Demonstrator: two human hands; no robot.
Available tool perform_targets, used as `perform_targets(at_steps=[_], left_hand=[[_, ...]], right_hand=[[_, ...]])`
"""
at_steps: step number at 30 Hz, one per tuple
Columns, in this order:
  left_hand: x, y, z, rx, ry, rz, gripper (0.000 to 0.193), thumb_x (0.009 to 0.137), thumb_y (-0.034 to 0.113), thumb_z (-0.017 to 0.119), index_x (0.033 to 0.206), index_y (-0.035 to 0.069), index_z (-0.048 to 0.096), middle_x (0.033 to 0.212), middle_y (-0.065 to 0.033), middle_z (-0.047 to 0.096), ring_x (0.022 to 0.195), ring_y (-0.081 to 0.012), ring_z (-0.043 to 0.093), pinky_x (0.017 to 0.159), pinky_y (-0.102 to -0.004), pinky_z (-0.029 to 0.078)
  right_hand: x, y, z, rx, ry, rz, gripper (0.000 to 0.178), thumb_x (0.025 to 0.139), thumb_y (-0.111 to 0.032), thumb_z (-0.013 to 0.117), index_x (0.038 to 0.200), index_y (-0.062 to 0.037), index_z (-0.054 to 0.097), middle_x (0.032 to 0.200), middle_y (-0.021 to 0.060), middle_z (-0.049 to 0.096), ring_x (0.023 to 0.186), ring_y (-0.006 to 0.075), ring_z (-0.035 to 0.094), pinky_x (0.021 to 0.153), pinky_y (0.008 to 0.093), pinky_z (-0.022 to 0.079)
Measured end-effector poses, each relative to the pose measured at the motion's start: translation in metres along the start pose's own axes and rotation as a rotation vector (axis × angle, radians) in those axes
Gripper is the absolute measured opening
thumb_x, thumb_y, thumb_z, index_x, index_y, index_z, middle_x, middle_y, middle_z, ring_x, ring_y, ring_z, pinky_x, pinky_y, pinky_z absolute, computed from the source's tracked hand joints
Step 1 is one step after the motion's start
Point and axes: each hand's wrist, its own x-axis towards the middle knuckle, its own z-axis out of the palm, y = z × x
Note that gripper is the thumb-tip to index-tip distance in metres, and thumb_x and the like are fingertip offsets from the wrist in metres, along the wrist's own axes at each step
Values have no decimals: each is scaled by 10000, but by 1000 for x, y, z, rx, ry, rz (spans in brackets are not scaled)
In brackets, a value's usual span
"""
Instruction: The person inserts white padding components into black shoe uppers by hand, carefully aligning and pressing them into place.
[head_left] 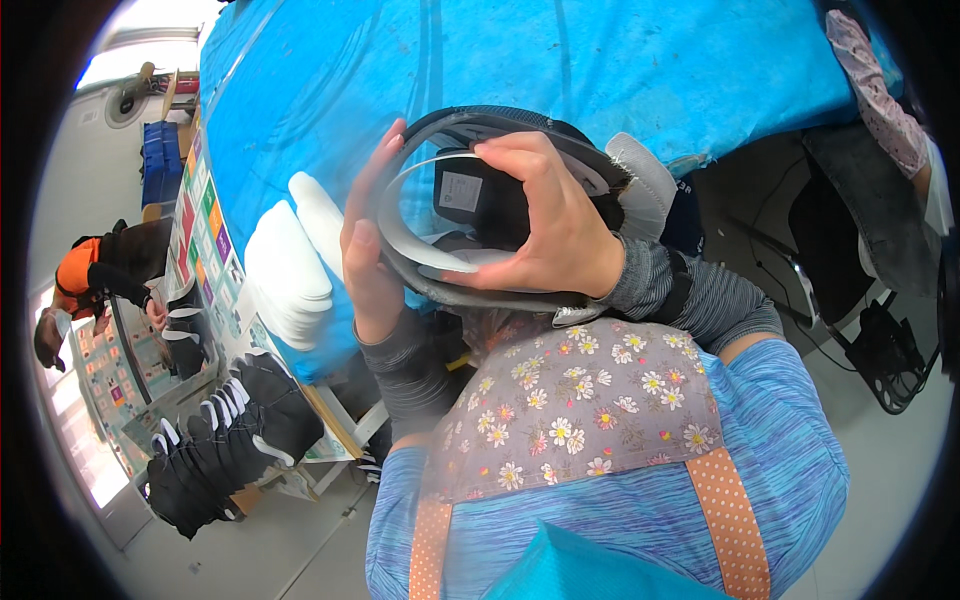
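Note:
A black cap-like item (pixel 560 125) is held up in front of my chest with its hollow side toward me. Inside its opening is a white curved strip (pixel 397 222), bent into a loop. My right hand (pixel 550 215) reaches into the opening, thumb and fingers spread apart, gripping the strip's two ends. Cupped along the outer left side, my left hand (pixel 365 250) holds the cap; it is slightly blurred. A white label (pixel 460 191) shows on the black lining. At the right edge a pale stitched flap (pixel 642 185) sticks out.
A blue cloth (pixel 700 80) covers the table ahead. Stacked white rounded pieces (pixel 285 275) lie at its left edge. Stacked black items with white parts (pixel 240 420) stand lower left. Another person (pixel 80 270) is farther left; a dark chair (pixel 835 220) is at right.

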Motion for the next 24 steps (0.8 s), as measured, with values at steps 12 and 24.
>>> perform_targets(at_steps=[12,24], left_hand=[[0,3,5,13,0,26,766,932,530,442,1430,-50,499,1546,-260,412,1457,-359,364,1219,-476,209],[12,37,-24,359,-153,66,643,933,453,464,1302,-51,614,1343,-220,569,1289,-331,516,1115,-418,349]], right_hand=[[-1,3,5,7,18,11,966,603,-295,945,1359,15,429,1275,218,530,1178,393,551,1009,444,477],[-3,2,9,50,53,31,1034,613,-369,961,1393,-4,389,1316,213,522,1216,379,556,1025,432,474]])
